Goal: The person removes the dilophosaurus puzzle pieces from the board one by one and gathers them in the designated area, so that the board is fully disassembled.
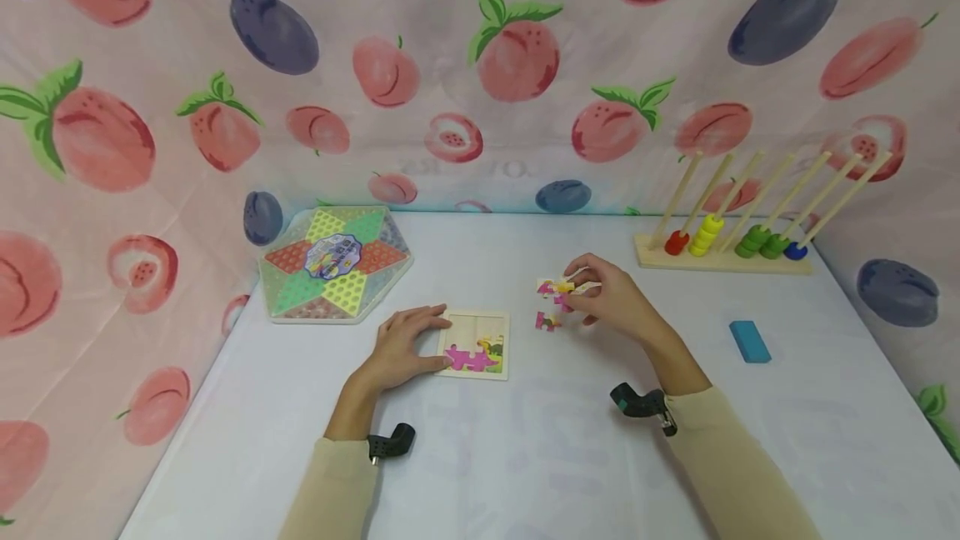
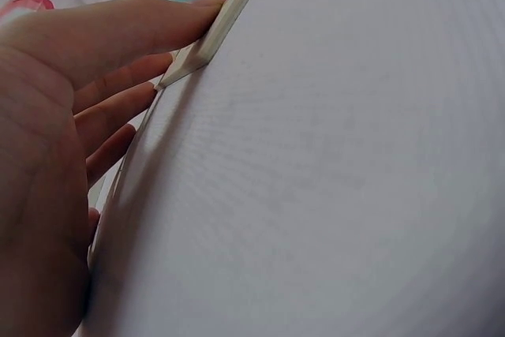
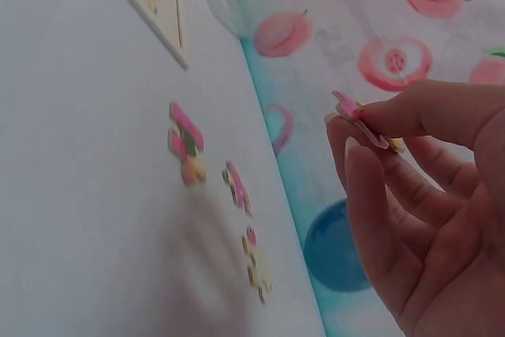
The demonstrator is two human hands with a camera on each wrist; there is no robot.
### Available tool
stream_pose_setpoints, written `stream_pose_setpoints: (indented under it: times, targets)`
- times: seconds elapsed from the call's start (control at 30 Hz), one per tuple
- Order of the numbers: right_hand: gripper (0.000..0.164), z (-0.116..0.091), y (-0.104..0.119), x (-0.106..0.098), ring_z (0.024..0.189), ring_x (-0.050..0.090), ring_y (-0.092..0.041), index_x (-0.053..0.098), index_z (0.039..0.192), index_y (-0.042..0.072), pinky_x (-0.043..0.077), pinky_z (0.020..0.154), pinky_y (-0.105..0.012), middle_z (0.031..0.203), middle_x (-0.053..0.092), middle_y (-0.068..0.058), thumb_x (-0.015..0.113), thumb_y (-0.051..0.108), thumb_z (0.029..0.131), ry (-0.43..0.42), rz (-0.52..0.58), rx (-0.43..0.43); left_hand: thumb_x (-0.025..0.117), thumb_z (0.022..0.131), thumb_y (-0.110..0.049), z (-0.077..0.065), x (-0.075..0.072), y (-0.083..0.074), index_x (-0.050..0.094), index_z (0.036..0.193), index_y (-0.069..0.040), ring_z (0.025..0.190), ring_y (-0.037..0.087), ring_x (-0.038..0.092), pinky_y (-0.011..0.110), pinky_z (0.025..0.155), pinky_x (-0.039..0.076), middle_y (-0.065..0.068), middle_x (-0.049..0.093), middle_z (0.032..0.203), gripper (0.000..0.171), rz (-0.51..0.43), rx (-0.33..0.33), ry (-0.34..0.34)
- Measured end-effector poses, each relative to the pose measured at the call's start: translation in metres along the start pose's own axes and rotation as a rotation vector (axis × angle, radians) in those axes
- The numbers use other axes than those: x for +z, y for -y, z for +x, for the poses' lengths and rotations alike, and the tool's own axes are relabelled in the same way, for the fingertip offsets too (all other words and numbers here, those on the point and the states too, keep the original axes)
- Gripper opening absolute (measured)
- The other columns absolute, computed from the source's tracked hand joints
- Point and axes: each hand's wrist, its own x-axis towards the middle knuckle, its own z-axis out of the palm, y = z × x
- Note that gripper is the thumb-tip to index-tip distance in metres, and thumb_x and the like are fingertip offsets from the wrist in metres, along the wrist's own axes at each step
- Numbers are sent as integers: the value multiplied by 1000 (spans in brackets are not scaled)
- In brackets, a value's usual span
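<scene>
Head view showed the left hand (image 1: 405, 346) with thumb and fingers apart, touching the puzzle tray (image 1: 506, 348), while the right hand (image 1: 611, 294) had its grip clamped on one puzzle piece (image 3: 347, 105), right of the tray. Picking a piece seemed to be the step, and the next move probably called for turning it to suit the bare part. Loose pieces (image 1: 547, 321) lay nearby on the surface (image 1: 525, 457); the game board (image 1: 330, 265), bead rack (image 1: 723, 263) and blue block (image 1: 750, 342) seemed not in the way.

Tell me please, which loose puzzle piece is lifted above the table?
It is the partly pink piece pinched by the right hand; the other three loose pieces lie on the table.
</scene>
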Motion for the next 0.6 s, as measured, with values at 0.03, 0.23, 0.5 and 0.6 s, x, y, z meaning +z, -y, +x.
stream_pose_setpoints:
  times: [0.03, 0.23, 0.5, 0.6]
  targets:
    - [34, -2, -3, -3, 92, 75, -39, 58, 123, 6, 63, 64, -31, 115, 65, -20, 72, 17, 94, -5, -5, 3, 85, 80, -28, 0, 0, 0, 66, 131, -19, 149, 32, 34, 62, 122, 10, 2, 48, 160, 55, 0, -1, 1]
    - [32, -12, -20, -12, 80, 77, -25, 68, 118, 1, 63, 68, -29, 121, 66, -23, 74, 19, 93, -11, -56, 71, 85, 80, -28, 0, 0, -1, 66, 131, -19, 149, 32, 34, 61, 123, 10, 3, 48, 160, 55, 1, -4, 0]
    - [30, -14, -43, -2, 70, 70, -12, 70, 117, -1, 62, 66, -26, 108, 72, -18, 74, 14, 90, 12, -79, 160, 84, 80, -28, -1, 0, -2, 66, 131, -19, 149, 33, 35, 62, 122, 10, 3, 47, 160, 55, 8, -7, 7]
    - [32, -12, -47, 0, 70, 68, -11, 70, 117, 1, 61, 66, -24, 104, 71, -15, 77, 15, 90, 2, -79, 187, 84, 80, -29, -1, 0, -2, 66, 131, -20, 150, 32, 34, 62, 122, 10, 2, 47, 161, 55, 12, -8, 7]
